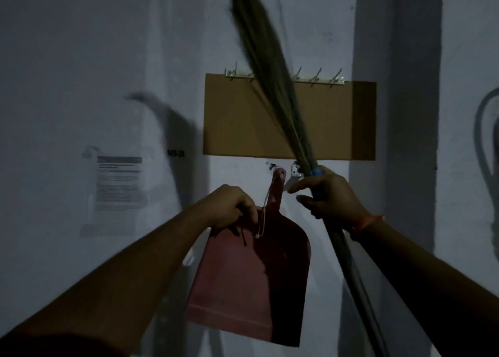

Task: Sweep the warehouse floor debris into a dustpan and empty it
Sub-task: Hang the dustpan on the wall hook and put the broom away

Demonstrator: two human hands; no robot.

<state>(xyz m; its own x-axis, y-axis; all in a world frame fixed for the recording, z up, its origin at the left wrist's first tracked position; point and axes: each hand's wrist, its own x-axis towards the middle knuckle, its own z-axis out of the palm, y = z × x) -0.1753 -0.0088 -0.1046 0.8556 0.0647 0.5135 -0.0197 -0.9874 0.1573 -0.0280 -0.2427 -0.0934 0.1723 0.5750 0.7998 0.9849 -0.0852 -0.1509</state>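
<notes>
Fingers of the left hand [232,208] curl over the upper left rim of a dull red plastic dustpan [243,284], gripping it near the base of its handle. That dustpan hangs flat against a pale painted wall [81,60], handle up and wide mouth down, with a thin white cord [263,213] looped along the handle. On the other side, the right hand [329,197] wraps around a long grey-handled grass broom [272,87] just below its blue binding, thumb and forefinger reaching left toward a small metal wall bracket [295,171] beside the handle tip. From this grip the bristles slant up and to the left, blurred, crossing a brown cardboard panel [243,119] fixed to the wall, and the shaft runs down to the right. A strip of metal hooks [318,77] lines the panel's top edge. An orange band [370,221] circles the right wrist. Further left, a faint printed paper notice [118,184] sticks to the wall.
</notes>
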